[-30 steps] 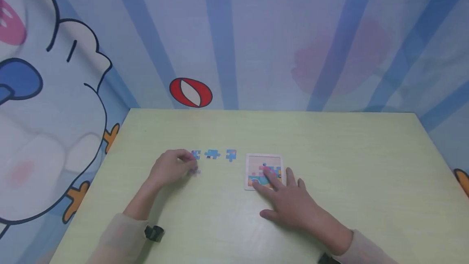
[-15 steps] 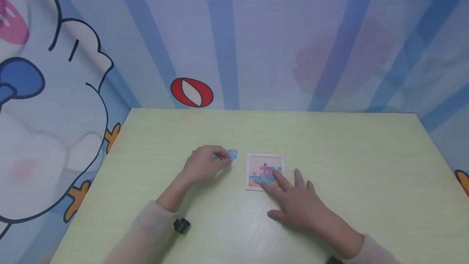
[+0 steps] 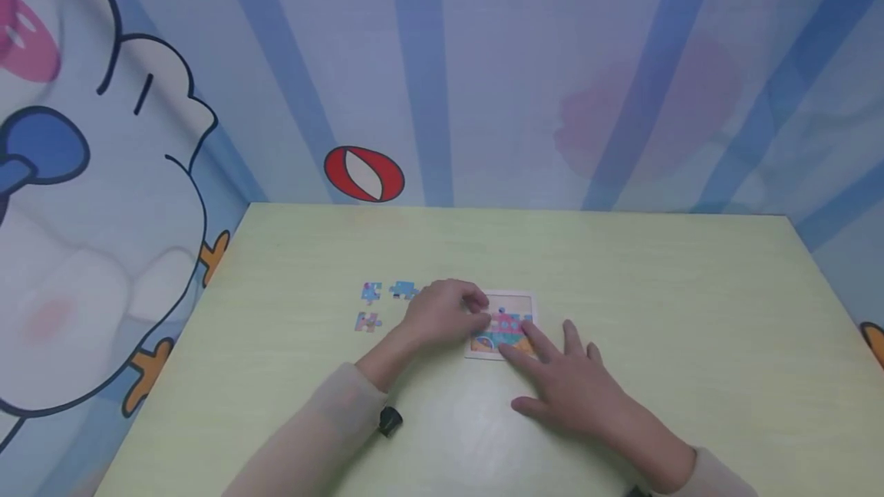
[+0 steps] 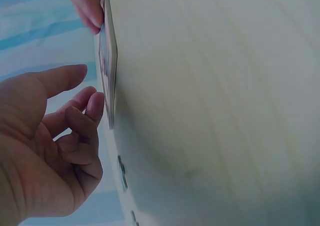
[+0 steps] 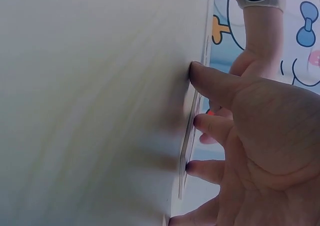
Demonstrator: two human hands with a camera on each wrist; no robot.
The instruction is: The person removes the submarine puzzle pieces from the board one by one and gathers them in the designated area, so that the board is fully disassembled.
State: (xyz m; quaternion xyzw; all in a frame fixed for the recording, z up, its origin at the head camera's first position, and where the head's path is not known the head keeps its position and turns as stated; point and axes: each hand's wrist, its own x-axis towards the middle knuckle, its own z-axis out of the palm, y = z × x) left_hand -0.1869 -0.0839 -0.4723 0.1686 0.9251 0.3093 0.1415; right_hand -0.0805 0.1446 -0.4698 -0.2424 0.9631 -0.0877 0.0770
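A small white-framed jigsaw tray (image 3: 500,294) lies on the table in the head view, with several pink, teal and orange pieces fitted in its lower part. My left hand (image 3: 445,317) is over the tray's left edge. Its thumb and index finger stand apart in the left wrist view, other fingers loosely bent, and no piece shows between them. My right hand (image 3: 569,378) has its fingers spread, and two fingertips rest on the tray's lower right. Left of the tray lie a blue-purple puzzle piece (image 3: 371,292), a blue piece (image 3: 404,290) and a pink piece (image 3: 367,321).
The pale yellow-green table (image 3: 656,282) ends at a cartoon-printed wall cloth (image 3: 511,75) at the back and left. My left forearm crosses the table's front. A dark wrist device (image 3: 390,421) is on the left sleeve.
My left hand has moved right, from the loose pieces to the tray, and now covers the spot of the rightmost loose piece. My right hand has shifted slightly right, its fingertips still on the tray.
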